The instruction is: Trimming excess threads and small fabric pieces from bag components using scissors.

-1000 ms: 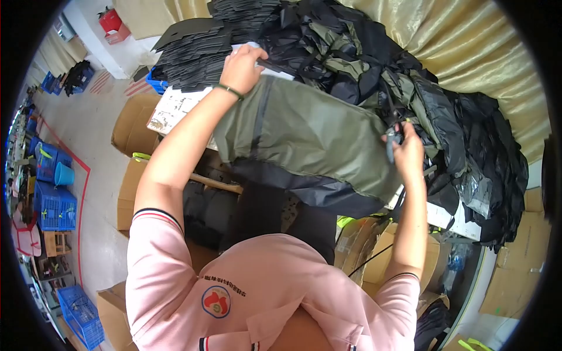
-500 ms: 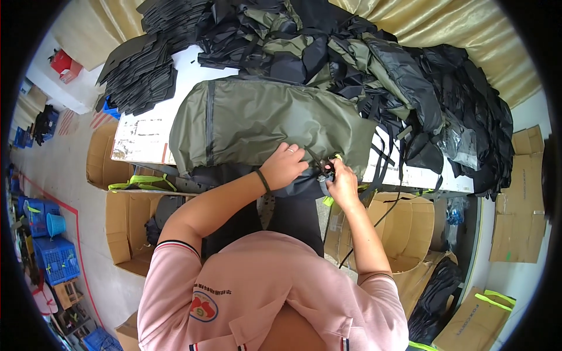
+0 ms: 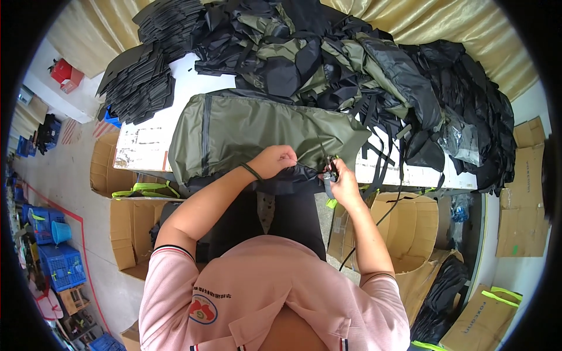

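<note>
An olive-green fabric bag piece [image 3: 269,126] with black trim lies at the table's front edge, a dark strip running down its left end. My left hand [image 3: 274,161] is closed in a pinch over its black lower edge; whatever sits between the fingertips is too small to make out. Beside it, my right hand [image 3: 344,181] grips dark scissors [image 3: 331,167], their thin blades pointing away from me over the green fabric. A small grey part shows below that hand; I cannot tell what it is.
Stacked black panels [image 3: 140,82] stand at the back left of the white table [image 3: 143,143]. Piled black and green fabric [image 3: 328,58] fills the back and right. Cardboard boxes [image 3: 132,234] sit under the front edge, and a black cord [image 3: 374,225] hangs at the right.
My left hand has drawn back a little to the left and its fingers have closed in a pinch. The bag piece has shifted nearer to me; the right hand still grips the scissors.
</note>
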The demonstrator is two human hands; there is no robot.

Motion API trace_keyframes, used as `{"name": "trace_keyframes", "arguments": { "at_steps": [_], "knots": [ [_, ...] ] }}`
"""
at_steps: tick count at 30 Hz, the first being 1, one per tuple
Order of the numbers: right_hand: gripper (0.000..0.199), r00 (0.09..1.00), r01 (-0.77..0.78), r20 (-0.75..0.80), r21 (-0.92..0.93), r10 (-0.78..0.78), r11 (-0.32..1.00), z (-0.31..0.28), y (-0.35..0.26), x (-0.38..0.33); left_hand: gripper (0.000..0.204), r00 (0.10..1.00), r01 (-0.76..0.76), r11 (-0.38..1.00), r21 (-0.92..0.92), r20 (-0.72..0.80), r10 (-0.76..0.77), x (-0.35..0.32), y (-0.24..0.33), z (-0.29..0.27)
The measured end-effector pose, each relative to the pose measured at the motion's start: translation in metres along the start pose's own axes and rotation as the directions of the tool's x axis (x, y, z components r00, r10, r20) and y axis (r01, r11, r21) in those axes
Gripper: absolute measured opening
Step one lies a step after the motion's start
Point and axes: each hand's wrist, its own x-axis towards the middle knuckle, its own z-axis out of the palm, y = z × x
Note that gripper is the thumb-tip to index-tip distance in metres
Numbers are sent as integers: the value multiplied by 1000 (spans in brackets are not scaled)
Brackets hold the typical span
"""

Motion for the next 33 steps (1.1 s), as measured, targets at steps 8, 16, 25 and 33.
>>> {"name": "trace_keyframes", "arguments": {
  "at_steps": [8, 16, 25, 33],
  "knots": [
    [55, 941, 339, 147, -478, -306, 810, -64, -47, -1, 16, 994, 57, 977, -204, 103, -37, -5, 11, -8],
    [53, 922, 376, 300, -548, -244, 747, -79, -45, -2, 16, 984, 114, 958, -264, 166, -71, -10, 18, -7],
    [50, 906, 401, 358, -551, -227, 732, -74, -52, -4, 17, 980, 138, 961, -240, 176, -97, -10, 22, -5],
    [50, 913, 393, 322, -535, -250, 747, -71, -42, 0, 17, 976, 123, 962, -242, 204, -73, -6, 20, -9]
  ]
}}
